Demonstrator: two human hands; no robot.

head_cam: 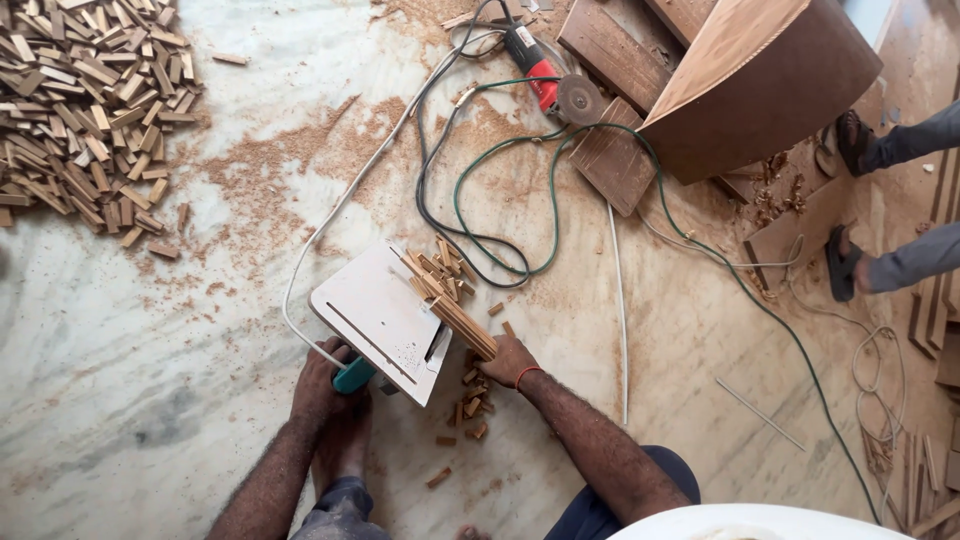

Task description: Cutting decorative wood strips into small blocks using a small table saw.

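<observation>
Both hands busy: right hand clamps wood strips; left hand grips teal handle.

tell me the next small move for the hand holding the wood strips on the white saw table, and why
Probably feed the bundle of wood strips a little further across the white saw table. The right hand grips the bundle's near end, cut pieces are piled past it, and the left hand steadies the teal tool under the table, so another short cut looks ready.
</observation>
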